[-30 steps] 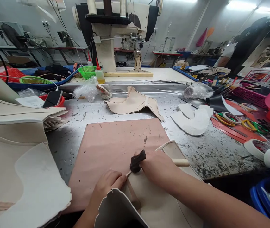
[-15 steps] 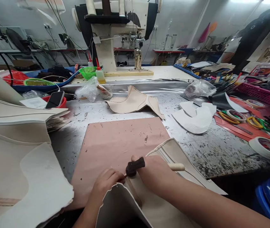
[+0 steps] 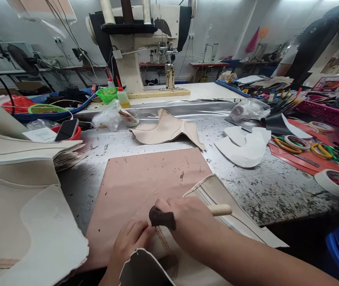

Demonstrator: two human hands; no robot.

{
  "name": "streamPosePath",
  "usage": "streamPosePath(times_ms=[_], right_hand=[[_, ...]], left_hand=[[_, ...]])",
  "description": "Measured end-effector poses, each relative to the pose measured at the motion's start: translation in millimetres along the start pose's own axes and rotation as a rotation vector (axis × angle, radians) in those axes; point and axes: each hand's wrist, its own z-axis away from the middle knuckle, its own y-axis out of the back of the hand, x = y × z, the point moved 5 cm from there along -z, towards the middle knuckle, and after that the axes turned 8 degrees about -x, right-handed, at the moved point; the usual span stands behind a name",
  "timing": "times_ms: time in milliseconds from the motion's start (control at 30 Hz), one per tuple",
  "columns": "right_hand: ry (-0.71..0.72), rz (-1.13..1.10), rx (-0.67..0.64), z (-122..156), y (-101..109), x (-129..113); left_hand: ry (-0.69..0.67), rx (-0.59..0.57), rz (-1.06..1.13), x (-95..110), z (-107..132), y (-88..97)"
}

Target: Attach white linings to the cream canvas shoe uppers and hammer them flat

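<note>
My right hand [image 3: 193, 222] is closed around a hammer [image 3: 161, 218] with a dark head and a pale wooden handle that sticks out to the right. The hammer head hovers by the upper end of a stitched seam, close to my left fingertips. Below it lies a beige leather piece [image 3: 225, 190], partly on a pinkish-brown board [image 3: 139, 178]. My left hand [image 3: 132, 238] pinches the leather's edge at the seam, its fingertips partly hidden. A grey-lined flap [image 3: 145, 270] of the piece stands up beside my left wrist.
Stacked beige leather pieces [image 3: 17, 171] fill the left side. Another beige piece [image 3: 166, 129] lies beyond the board, with white cut pieces [image 3: 245, 149] to its right. A sewing machine [image 3: 133, 55] stands behind. Scissors [image 3: 321, 151] and tape rolls [image 3: 333, 182] are at right.
The hammer head has shifted left and its far end has swung down, as my right hand turned. The leather flap by my left wrist sits lower, showing more of the seam.
</note>
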Motion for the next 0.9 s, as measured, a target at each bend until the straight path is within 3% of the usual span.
streamPosePath(times_ms=[133, 200, 367, 467, 767, 900], right_hand=[[0.002, 0.013, -0.016, -3, -12, -1], [0.008, 0.037, -0.008, -4, -15, -2], [-0.036, 0.041, -0.044, -1, -16, -2], [-0.044, 0.014, -0.055, 1, -15, -4], [-0.028, 0.071, -0.021, 9, -8, -13], [0.000, 0.064, -0.036, 6, -7, -15]], left_hand=[[0.007, 0.074, -0.278, 25, 9, 1.2], [0.036, 0.101, -0.314, 34, 14, 1.6], [0.244, 0.086, 0.047, 17, 15, -0.1], [0.316, 0.073, 0.131, 6, 10, -2.5], [0.215, 0.098, 0.087, 13, 22, -14.1], [0.135, 0.189, -0.061, 24, 23, -7.3]])
